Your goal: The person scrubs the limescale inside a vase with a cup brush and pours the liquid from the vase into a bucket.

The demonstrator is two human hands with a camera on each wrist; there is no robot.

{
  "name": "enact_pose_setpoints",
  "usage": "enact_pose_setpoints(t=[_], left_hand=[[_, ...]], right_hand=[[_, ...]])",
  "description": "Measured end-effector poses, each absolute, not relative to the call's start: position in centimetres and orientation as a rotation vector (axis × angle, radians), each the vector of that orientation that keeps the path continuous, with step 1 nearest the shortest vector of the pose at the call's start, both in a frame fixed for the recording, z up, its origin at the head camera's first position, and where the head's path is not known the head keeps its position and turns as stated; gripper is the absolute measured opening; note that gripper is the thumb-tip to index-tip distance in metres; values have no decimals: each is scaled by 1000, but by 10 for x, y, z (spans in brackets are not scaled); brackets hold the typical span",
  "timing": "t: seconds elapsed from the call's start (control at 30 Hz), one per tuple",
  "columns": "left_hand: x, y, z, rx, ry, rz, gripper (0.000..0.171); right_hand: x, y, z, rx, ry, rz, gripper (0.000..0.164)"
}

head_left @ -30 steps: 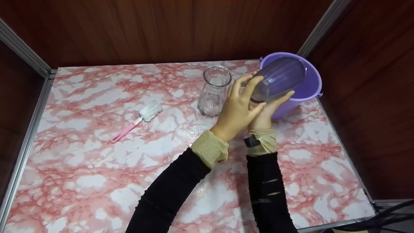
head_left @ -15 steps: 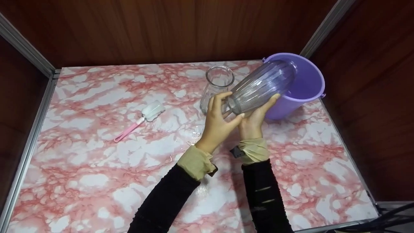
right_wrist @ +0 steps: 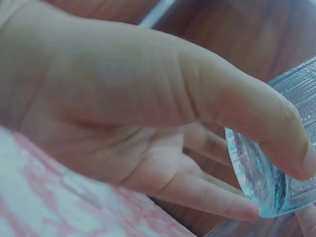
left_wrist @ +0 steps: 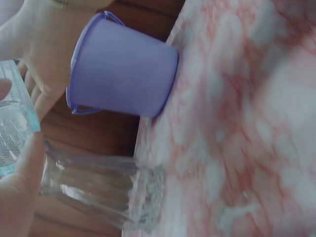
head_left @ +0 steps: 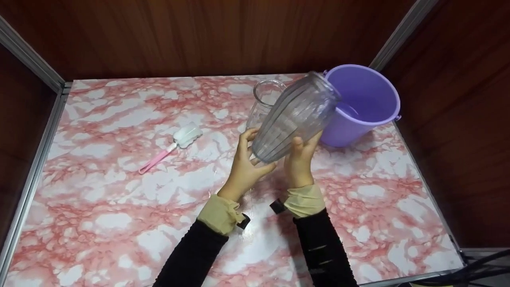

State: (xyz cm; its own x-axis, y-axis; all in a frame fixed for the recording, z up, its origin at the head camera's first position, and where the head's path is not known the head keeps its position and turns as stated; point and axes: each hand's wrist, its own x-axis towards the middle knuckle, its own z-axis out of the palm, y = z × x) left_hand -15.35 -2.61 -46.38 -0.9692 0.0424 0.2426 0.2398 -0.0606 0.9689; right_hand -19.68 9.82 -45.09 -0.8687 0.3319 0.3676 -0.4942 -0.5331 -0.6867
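Observation:
In the head view a ribbed clear glass vase (head_left: 293, 123) is held tilted above the table, its mouth toward the upper right beside the bucket. My left hand (head_left: 246, 169) grips its base end. The right hand (head_left: 299, 165) holds its side, with the thumb curled over the glass (right_wrist: 298, 192) in the right wrist view. Behind the held vase, a second clear glass vase (head_left: 261, 107) stands upright on the table and is partly hidden. To the right stands a purple bucket (head_left: 338, 131), whose outer wall (left_wrist: 128, 69) faces the left wrist view.
A sponge brush (head_left: 187, 135) with a pink handle lies on the left part of the red-and-white marbled table (head_left: 107, 187). Brown wood-grain panels (head_left: 191, 40) enclose the back and sides. Wet spots glisten near the table's middle.
Both hands have drawn the vase left and toward the body, from over the bucket to beside its rim. The vase's mouth has turned upward. Brush and second vase stay put.

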Motion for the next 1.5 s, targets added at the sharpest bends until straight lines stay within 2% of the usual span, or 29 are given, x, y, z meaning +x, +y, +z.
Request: enact_pose_setpoints(t=[0.13, 0.23, 0.4, 0.6, 0.67, 0.7, 0.83, 0.87, 1.03, 1.23, 1.5], left_hand=[[-148, -40, -470, -334, -2215, -1979, 101], [-145, -49, -478, -388, -2236, -1937, 107], [-139, -66, -494, -441, -2168, -2036, 113], [-136, -83, -499, -405, -1876, -2347, 92], [-137, -86, -499, -372, -1824, -2351, 89], [-137, -87, -500, -346, -1827, -2325, 90], [-140, -89, -505, -288, -1805, -2211, 118], [-142, -89, -505, -273, -1793, -2187, 119], [-152, -90, -506, -111, -1683, -2174, 109], [-161, -88, -509, 34, -1607, -2231, 106], [-167, -91, -514, 113, -1599, -2278, 71]], right_hand=[[-184, 89, -461, 211, -1349, 2330, 154], [-177, 81, -469, 232, -1508, 2283, 144], [-171, 69, -486, 423, -1697, 2188, 130], [-163, 58, -508, 448, -1939, 2154, 137], [-161, 55, -514, 449, -1989, 2167, 133], [-160, 53, -516, 453, -2006, 2178, 130], [-162, 45, -519, 512, -2018, 2246, 115], [-162, 43, -520, 522, -2025, 2254, 115], [-166, 35, -524, 561, -2044, 2206, 116], [-168, 32, -531, 520, -2094, 2121, 115], [-174, 28, -534, 506, -2121, 2166, 119]])
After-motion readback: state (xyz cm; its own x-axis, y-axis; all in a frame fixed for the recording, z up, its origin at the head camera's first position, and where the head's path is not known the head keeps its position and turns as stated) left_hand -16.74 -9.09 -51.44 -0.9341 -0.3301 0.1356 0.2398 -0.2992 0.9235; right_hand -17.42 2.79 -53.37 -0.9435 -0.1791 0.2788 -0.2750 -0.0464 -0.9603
